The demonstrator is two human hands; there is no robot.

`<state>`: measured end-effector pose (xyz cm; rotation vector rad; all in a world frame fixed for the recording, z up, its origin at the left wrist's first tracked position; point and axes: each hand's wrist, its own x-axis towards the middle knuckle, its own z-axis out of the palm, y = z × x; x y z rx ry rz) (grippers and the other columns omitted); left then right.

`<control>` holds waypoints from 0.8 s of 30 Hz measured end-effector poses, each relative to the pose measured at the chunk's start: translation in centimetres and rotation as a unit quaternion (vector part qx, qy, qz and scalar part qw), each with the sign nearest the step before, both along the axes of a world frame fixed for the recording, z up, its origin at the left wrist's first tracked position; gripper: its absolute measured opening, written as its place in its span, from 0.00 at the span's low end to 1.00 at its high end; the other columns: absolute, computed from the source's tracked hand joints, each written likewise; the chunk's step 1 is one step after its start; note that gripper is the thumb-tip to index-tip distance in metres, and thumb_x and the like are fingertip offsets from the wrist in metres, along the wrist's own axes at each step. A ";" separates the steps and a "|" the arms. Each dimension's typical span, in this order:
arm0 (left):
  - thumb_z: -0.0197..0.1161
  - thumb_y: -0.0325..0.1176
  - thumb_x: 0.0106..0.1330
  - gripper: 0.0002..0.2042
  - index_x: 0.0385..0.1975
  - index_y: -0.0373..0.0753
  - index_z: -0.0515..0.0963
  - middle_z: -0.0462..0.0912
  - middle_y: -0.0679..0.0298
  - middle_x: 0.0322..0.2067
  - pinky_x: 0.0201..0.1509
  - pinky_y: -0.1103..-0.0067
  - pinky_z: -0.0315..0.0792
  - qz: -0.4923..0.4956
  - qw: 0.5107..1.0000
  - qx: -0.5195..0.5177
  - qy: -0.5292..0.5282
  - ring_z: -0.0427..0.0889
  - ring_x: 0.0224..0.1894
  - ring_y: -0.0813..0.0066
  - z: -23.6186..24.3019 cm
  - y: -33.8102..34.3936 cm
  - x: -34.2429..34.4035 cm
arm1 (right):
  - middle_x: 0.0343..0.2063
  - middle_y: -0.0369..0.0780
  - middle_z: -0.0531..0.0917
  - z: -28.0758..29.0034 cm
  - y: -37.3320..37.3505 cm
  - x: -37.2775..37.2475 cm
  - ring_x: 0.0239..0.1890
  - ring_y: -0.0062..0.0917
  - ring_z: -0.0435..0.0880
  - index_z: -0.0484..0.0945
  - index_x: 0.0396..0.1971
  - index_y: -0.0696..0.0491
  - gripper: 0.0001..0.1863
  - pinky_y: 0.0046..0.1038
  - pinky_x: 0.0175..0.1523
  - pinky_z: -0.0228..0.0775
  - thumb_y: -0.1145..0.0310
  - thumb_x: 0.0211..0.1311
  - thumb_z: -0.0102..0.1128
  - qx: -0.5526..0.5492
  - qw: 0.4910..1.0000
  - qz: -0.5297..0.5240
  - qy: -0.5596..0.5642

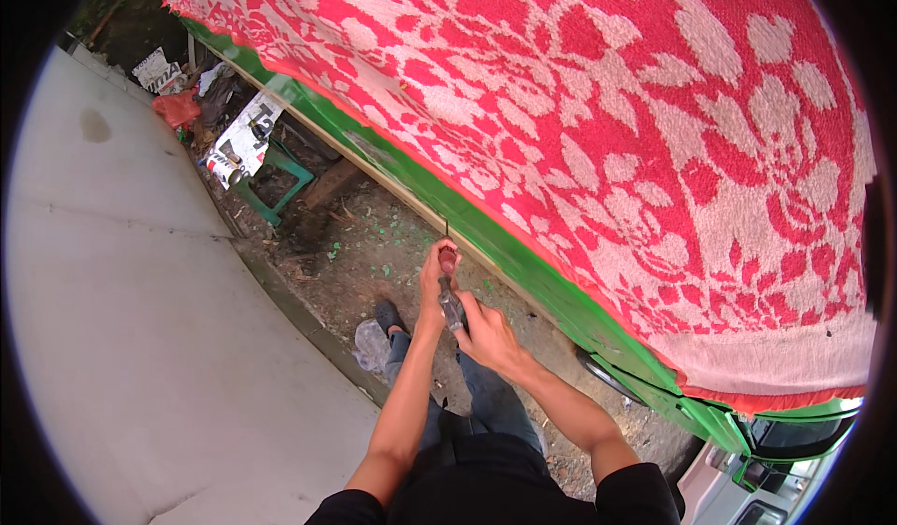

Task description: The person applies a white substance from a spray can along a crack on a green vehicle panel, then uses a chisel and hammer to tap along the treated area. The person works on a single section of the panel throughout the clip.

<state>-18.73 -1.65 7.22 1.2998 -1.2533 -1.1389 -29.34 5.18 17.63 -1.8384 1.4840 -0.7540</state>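
Note:
Close together in front of me, both hands are at the lower edge of a green vehicle side (505,240). My left hand (431,287) is closed around a red-handled tool (448,260); its thin dark shaft points away from me toward a pale wooden strip (411,205) that runs along the green panel. Just below, my right hand (488,334) grips a dark grey tool (451,306) whose kind I cannot make out. That tool's far end meets or overlaps the red handle. The shaft's tip lies against or near the strip; contact is unclear.
A red and pale floral cloth (598,151) drapes over the vehicle. On the left stands a large grey-white surface (140,273). Farther off are a green plastic stool (285,184), a printed board (247,137) and litter. A clear plastic bag (371,346) lies near my foot.

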 end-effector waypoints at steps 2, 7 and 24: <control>0.51 0.29 0.73 0.07 0.46 0.39 0.71 0.77 0.55 0.37 0.43 0.79 0.72 0.007 1.000 -0.003 -0.010 0.78 0.38 0.69 -0.3 -0.1 0.1 | 0.27 0.50 0.81 1.0 0.9 0.1 0.27 0.46 0.83 0.71 0.48 0.57 0.21 0.36 0.31 0.74 0.75 0.56 0.66 -0.027 0.999 0.008 -0.038; 0.52 0.26 0.70 0.07 0.46 0.39 0.71 0.76 0.55 0.36 0.42 0.79 0.71 0.010 0.999 0.011 -0.036 0.78 0.38 0.68 0.8 0.0 -0.7 | 0.28 0.50 0.81 0.1 0.9 -0.6 0.28 0.47 0.83 0.71 0.47 0.58 0.22 0.38 0.31 0.75 0.77 0.51 0.65 -0.070 0.997 0.014 -0.025; 0.49 0.13 0.65 0.14 0.47 0.37 0.69 0.76 0.55 0.37 0.43 0.76 0.71 -0.048 0.997 0.024 -0.048 0.79 0.40 0.65 1.4 -0.8 0.4 | 0.26 0.49 0.81 0.1 1.5 -1.3 0.27 0.44 0.85 0.71 0.45 0.57 0.18 0.35 0.30 0.74 0.77 0.55 0.66 -0.053 0.997 -0.009 -0.048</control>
